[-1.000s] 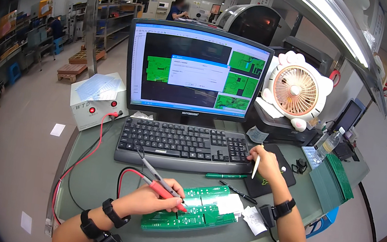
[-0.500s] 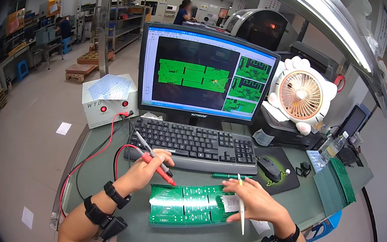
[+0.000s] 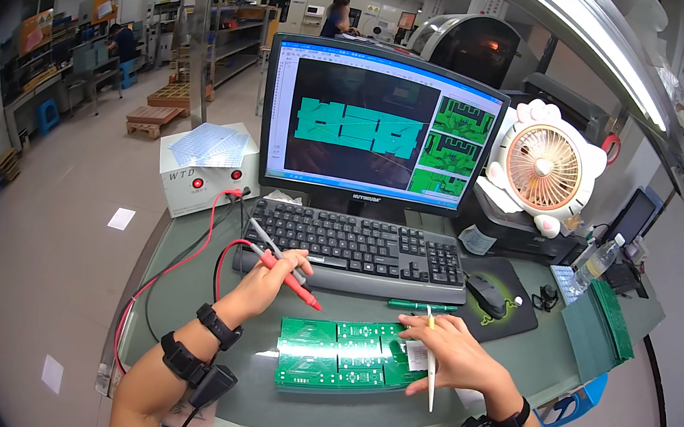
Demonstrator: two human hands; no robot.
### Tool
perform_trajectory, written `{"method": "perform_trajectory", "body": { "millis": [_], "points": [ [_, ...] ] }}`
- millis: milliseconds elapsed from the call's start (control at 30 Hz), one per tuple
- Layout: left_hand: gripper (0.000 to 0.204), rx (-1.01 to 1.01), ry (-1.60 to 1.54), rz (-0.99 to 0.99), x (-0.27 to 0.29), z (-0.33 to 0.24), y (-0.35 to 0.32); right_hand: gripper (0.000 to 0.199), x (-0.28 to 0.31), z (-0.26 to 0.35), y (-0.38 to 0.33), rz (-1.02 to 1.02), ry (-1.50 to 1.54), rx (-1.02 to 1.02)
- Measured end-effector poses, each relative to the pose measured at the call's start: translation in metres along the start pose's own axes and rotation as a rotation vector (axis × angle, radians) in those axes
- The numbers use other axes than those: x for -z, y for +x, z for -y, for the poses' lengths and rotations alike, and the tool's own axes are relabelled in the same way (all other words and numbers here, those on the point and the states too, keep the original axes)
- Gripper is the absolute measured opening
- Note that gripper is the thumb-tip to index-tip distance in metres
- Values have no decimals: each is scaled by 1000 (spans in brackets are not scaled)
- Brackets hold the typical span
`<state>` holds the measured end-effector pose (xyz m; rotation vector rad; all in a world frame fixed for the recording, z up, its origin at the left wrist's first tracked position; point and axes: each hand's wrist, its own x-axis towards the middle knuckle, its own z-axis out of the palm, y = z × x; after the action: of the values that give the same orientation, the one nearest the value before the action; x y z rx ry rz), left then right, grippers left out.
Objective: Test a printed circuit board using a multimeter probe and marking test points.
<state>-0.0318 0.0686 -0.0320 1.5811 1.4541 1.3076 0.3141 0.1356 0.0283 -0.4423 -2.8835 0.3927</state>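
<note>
A green circuit board panel lies flat on the desk in front of me. My left hand hovers just left of it, near the keyboard's front edge, gripping a red probe and a grey probe together. Their red leads run back to a white tester box. My right hand rests palm down on the board's right end, with a thin white stick held between its fingers. Both wrists wear black straps.
A black keyboard and a monitor showing green board layouts stand behind the board. A mouse on a dark pad, a green pen, a pink desk fan, a bottle and stacked green boards sit to the right.
My right hand came back from the mouse pad and settled onto the board's right end. My left hand lifted the probes off the board toward the keyboard. The screen picture changed.
</note>
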Motion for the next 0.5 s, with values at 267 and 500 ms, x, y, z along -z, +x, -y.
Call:
{"method": "perform_trajectory", "body": {
  "millis": [267, 500],
  "points": [
    [48, 27, -685, 210, 4, -21, -7, 65, 0, 5, -5, -117, -85, 61],
    [46, 101, -710, -5, 10, -26, -1, 64, -5, 0, -8, -181, -127, 72]
  ]
}}
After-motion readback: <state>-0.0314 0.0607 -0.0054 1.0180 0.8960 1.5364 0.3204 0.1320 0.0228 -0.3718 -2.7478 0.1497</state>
